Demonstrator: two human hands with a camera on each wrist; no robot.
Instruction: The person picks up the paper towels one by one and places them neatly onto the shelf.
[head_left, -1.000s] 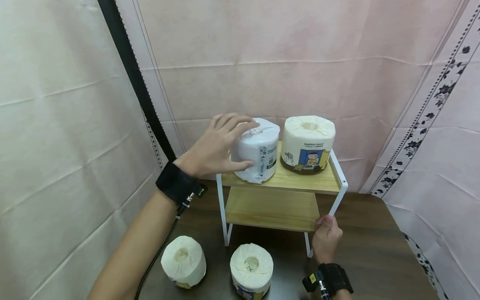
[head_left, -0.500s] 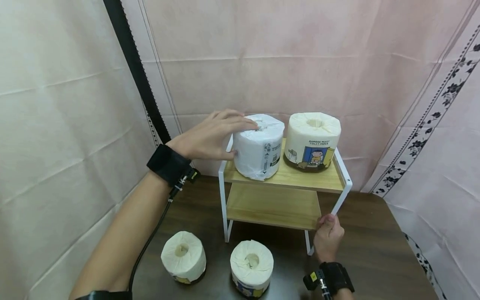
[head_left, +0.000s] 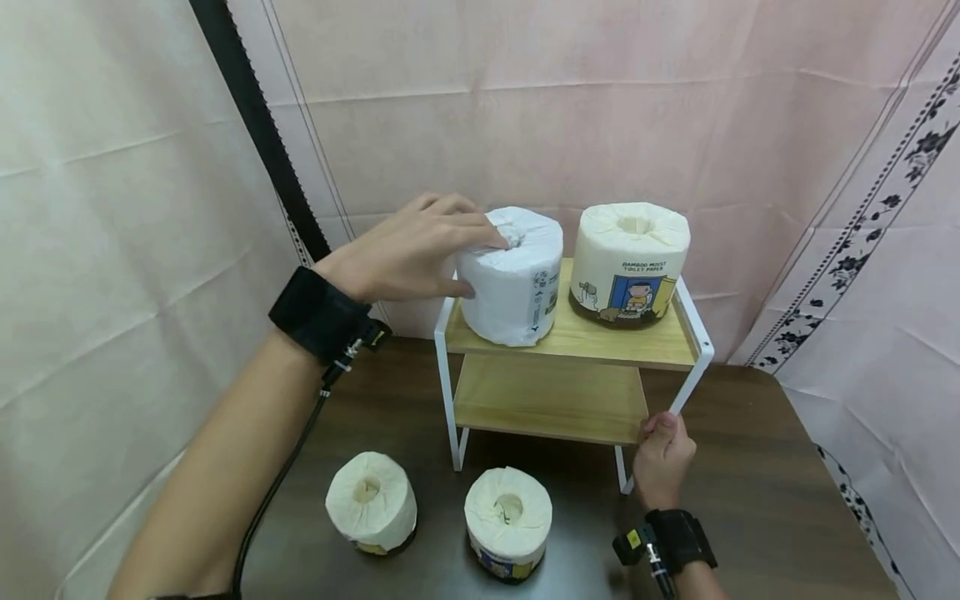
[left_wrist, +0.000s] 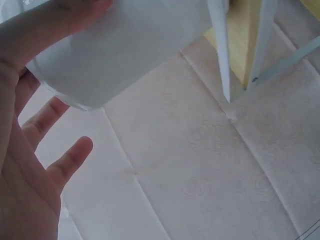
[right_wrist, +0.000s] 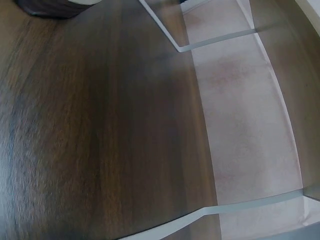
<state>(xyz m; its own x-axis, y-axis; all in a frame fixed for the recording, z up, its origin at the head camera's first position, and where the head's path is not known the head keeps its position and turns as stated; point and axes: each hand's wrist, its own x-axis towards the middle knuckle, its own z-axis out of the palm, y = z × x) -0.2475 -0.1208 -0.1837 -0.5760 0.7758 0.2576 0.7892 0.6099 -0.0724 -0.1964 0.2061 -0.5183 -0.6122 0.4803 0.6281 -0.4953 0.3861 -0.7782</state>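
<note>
In the head view, my left hand point(head_left: 408, 246) holds a white-wrapped toilet roll point(head_left: 504, 304) on the left of a small shelf's top board. Its fingertips reach over the rim to the roll's centre and its thumb lies against the side. The left wrist view shows the thumb across this toilet roll point(left_wrist: 135, 55), with the other fingers point(left_wrist: 70, 160) spread behind and below. A cream toilet roll point(head_left: 626, 267) with a cartoon print stands upright on the shelf's right. My right hand point(head_left: 663, 458) grips the white front leg point(head_left: 692, 379) on the shelf's right side.
Two more cream toilet rolls, the left one point(head_left: 371, 504) and the right one point(head_left: 508, 525), stand on the dark wooden table point(head_left: 750, 500) before the shelf. The lower board point(head_left: 551, 396) sits under the top one. Cloth curtains point(head_left: 562, 100) surround the table.
My left fingers have closed in towards the roll's centre. Its printed side has turned to the right, and a small gap to the cream roll has opened. My right hand keeps its grip.
</note>
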